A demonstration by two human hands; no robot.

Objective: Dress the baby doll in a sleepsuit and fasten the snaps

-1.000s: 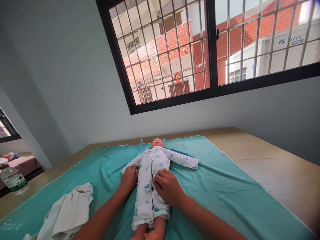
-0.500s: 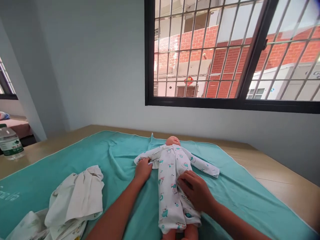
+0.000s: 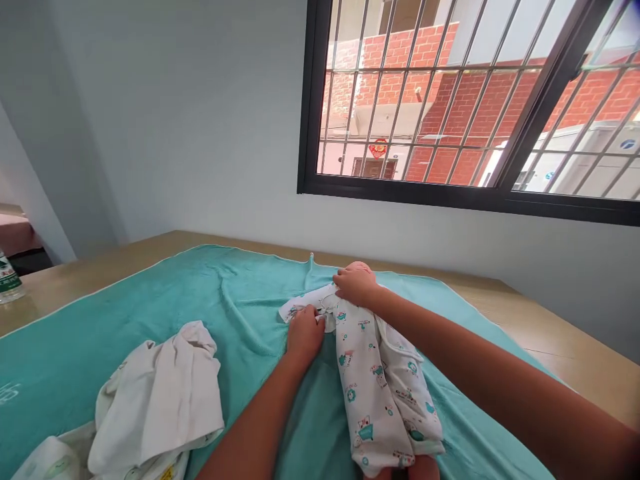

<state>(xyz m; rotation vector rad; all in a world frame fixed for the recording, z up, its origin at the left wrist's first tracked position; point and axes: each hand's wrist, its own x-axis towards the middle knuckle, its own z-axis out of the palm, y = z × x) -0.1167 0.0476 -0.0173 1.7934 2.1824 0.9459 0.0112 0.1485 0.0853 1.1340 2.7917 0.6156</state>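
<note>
A baby doll [image 3: 357, 270] in a white printed sleepsuit [image 3: 383, 387] lies on its back on a teal towel [image 3: 150, 300]. My left hand [image 3: 305, 333] rests on the suit's near sleeve, fingers curled and pinching the fabric. My right hand [image 3: 356, 285] reaches across the doll to its collar just below the head, fingers closed on the cloth there. My right forearm covers the doll's far arm.
A crumpled white garment [image 3: 160, 393] lies on the towel at the lower left. A water bottle [image 3: 7, 280] stands at the left edge of the wooden table [image 3: 575, 347]. A grey wall and a barred window [image 3: 465, 100] are behind.
My right hand has moved from the doll's belly up to the collar by its head. My left hand stays on the near sleeve. The view shifted closer and to the left.
</note>
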